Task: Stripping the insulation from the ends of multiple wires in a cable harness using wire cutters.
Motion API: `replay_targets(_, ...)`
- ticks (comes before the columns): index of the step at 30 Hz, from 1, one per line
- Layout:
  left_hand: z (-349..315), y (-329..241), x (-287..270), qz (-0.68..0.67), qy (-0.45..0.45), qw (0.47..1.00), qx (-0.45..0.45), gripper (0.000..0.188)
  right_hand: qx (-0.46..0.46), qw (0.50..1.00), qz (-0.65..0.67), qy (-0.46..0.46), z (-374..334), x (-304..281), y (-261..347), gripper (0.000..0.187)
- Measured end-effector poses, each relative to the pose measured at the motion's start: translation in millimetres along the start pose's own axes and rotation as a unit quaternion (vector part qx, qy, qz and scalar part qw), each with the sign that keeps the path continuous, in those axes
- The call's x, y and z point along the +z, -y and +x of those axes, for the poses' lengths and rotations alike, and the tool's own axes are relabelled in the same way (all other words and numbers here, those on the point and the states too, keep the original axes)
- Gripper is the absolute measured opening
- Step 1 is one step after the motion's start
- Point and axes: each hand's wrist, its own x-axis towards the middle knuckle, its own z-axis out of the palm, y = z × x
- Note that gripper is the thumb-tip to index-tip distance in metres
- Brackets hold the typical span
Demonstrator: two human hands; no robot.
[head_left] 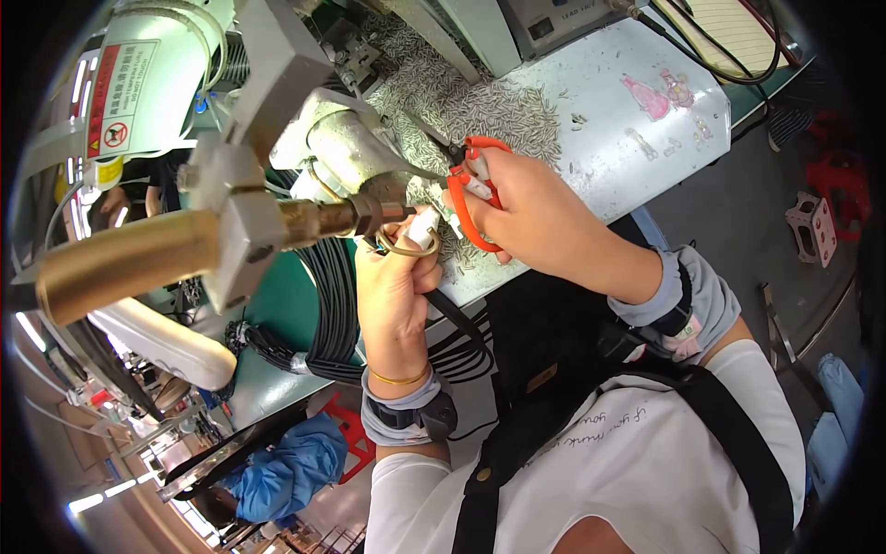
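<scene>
My right hand (544, 208) is closed round orange-handled scissors (464, 222), whose dark blades point up and left over a scatter of small metal bits. My left hand (397, 286) is pinched on a small white piece (424, 227), just below the machine's metal nozzle. A black cable (452, 312) trails from beneath that hand; whether it joins the white piece is hidden by my fingers. The scissors and the white piece are close together, with thin strands between them that are too small to make out.
A brass-coloured cylinder (129, 263) and metal block jut in from the left. Many silvery metal bits (517, 125) cover the white worktop (600, 120). A coiled bundle of black cables (337, 305) hangs left of my left hand. A grey control box (563, 23) stands behind.
</scene>
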Motion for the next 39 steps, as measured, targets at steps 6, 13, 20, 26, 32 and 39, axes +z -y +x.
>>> replay_targets(6,0.1,0.3,-3.3,0.025,0.0,1.0,-0.004,0.021,-0.016,1.0,0.008,-0.007,1.9,-0.3,-1.1,0.01)
replay_targets(13,-1.3,0.4,-1.8,0.018,-0.008,1.0,0.008,0.024,-0.012,1.0,0.013,-0.001,1.7,0.5,-3.5,0.01)
replay_targets(20,-5.7,-1.1,3.0,0.053,-0.008,0.998,0.02,0.017,-0.05,0.998,-0.025,-0.032,-4.6,0.1,0.4,0.011)
replay_targets(26,-34.3,5.3,11.8,-0.047,0.027,0.999,0.006,0.009,0.018,0.995,0.097,0.001,-26.5,-3.4,-6.7,0.013)
replay_targets(32,-61.2,26.3,32.1,0.183,-0.034,0.974,0.129,0.009,-0.228,0.943,-0.216,-0.107,-50.3,1.7,10.4,0.009)
replay_targets(39,-75.8,38.1,15.4,0.174,0.03,0.982,0.072,0.007,-0.058,0.995,-0.037,0.074,-60.9,-6.4,18.5,0.012)
